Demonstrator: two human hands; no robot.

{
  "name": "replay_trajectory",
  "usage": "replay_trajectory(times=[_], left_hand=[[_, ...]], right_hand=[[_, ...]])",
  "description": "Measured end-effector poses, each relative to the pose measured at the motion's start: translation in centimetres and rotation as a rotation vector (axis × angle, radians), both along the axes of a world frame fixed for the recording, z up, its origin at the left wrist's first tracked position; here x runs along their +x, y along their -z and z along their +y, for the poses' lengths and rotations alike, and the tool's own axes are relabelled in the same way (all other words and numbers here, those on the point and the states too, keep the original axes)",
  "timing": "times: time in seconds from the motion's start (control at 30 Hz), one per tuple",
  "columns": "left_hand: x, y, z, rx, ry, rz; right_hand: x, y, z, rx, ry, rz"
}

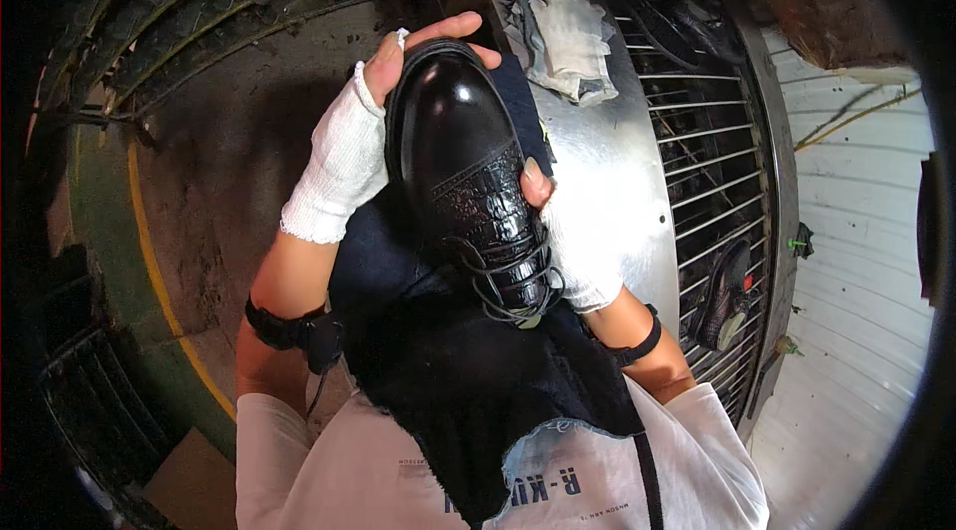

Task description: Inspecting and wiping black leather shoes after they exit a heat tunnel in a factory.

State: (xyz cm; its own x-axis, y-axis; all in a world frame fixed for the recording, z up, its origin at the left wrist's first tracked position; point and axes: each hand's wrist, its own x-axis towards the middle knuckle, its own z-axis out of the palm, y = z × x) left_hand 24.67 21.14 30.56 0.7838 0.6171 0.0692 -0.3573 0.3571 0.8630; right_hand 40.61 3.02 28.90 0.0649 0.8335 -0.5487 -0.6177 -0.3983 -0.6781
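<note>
A shiny black lace-up leather shoe [463, 166] is held up in front of me, toe pointing away, laces toward my chest. My left hand [349, 141], in a white fingerless glove, cups the shoe's left side with fingers curled over the toe. My right hand [578, 241], also in a white glove, grips the shoe's right side near the laces, thumb on the upper. A dark navy cloth [468, 371] hangs below the shoe and drapes over my lap.
A shiny metal machine housing [617, 161] with a wire rack [717, 191] stands to the right; another black shoe [725, 296] rests in the rack. White rags [568, 32] lie on top. Dark floor with a yellow line [149, 271] lies to the left.
</note>
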Motion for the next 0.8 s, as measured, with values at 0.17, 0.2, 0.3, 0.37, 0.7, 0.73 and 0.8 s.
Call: replay_trajectory(times=[0.17, 0.2, 0.3, 0.37, 0.7, 0.73, 0.8], left_hand=[[-0.1, -0.8, -1.2, 0.022, -0.008, 0.037], [0.0, -0.9, -1.5, 0.041, -0.007, 0.037], [-0.6, -1.6, -2.7, 0.246, -0.046, 0.103], [-1.3, -2.1, -3.8, 0.266, -0.046, 0.120], [-2.6, -4.1, -5.5, 0.514, -0.086, 0.186], [-2.7, -4.1, -5.7, 0.357, -0.090, 0.177], [-2.9, -4.4, -5.8, 0.157, -0.089, 0.243]], right_hand=[[0.1, 0.0, -0.1, 0.054, -0.051, 0.061], [0.4, 0.5, -0.2, 0.176, -0.094, 0.204], [0.5, 0.4, -0.9, 0.127, -0.108, 0.094], [0.0, -0.2, -1.1, 0.142, -0.095, 0.090], [-0.5, -1.4, -2.2, 0.053, -0.061, -0.053], [-0.2, -1.4, -2.0, 0.093, -0.124, -0.036], [-0.1, -1.3, -1.9, 0.132, -0.175, -0.011]])
